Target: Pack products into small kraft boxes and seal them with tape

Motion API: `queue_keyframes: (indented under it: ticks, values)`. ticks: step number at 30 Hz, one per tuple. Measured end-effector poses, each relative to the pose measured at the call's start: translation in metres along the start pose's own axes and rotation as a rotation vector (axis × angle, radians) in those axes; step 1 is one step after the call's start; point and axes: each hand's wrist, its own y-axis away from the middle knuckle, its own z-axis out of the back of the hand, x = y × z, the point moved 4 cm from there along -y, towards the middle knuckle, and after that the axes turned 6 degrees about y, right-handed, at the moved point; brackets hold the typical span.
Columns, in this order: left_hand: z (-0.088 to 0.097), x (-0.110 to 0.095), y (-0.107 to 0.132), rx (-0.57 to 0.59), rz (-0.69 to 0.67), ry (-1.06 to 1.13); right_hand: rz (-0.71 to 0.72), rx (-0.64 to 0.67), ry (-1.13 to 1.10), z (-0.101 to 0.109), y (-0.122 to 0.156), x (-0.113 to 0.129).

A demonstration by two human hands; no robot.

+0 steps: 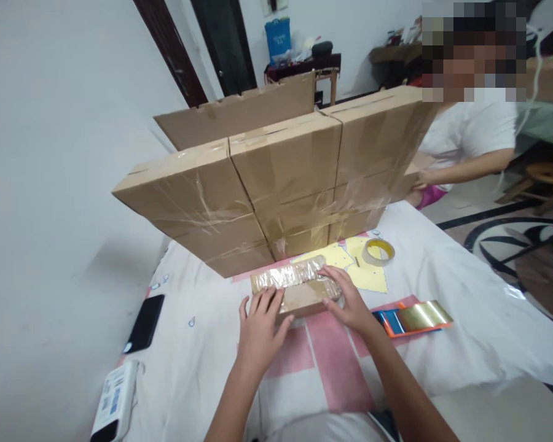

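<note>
A small cardboard box lies on the cloth in front of me, with shiny, wrinkled clear tape along its far part. My left hand holds its left end, fingers over the top and thumb along the near side. At the right end, my right hand grips it with the fingers on the far corner and the thumb on the near edge. To the right of that hand lies a tape dispenser, blue and orange with a gold-coloured plate. A roll of clear tape rests farther back.
Several larger taped cardboard boxes stand in a row behind, a loose cardboard sheet beyond them. A black phone and a white device lie at left near the wall. Another person in a white shirt is at the right.
</note>
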Motion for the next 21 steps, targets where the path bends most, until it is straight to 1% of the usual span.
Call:
queue_keyframes:
  ticks: [4,7,9,11,13,15,17,19,21]
  values:
    - [-0.011,-0.001,0.003,-0.048,-0.005,-0.053,0.026,-0.050,0.041,-0.005,0.000,-0.005]
    - [-0.017,-0.002,0.004,-0.128,-0.009,-0.069,0.036,-0.079,0.057,-0.007,-0.004,-0.007]
    - [-0.021,-0.003,0.004,-0.189,-0.008,-0.066,0.036,-0.084,0.053,-0.004,-0.007,-0.009]
    - [-0.025,-0.004,0.003,-0.226,0.005,-0.046,0.029,-0.039,0.050,0.003,-0.010,-0.008]
    - [-0.026,-0.004,0.001,-0.236,0.038,-0.015,0.002,0.040,0.073,0.012,-0.010,-0.005]
    - [-0.024,-0.001,-0.001,-0.232,0.078,0.016,-0.030,0.093,0.123,0.025,-0.005,0.000]
    - [-0.017,0.001,-0.001,-0.237,0.065,0.048,-0.037,0.066,0.183,0.046,0.003,0.006]
    - [0.000,-0.002,0.008,-0.296,-0.056,0.106,-0.016,-0.027,0.251,0.076,0.012,0.016]
    - [0.023,-0.008,0.030,-0.378,-0.233,0.197,0.020,-0.152,0.337,0.117,0.023,0.037]
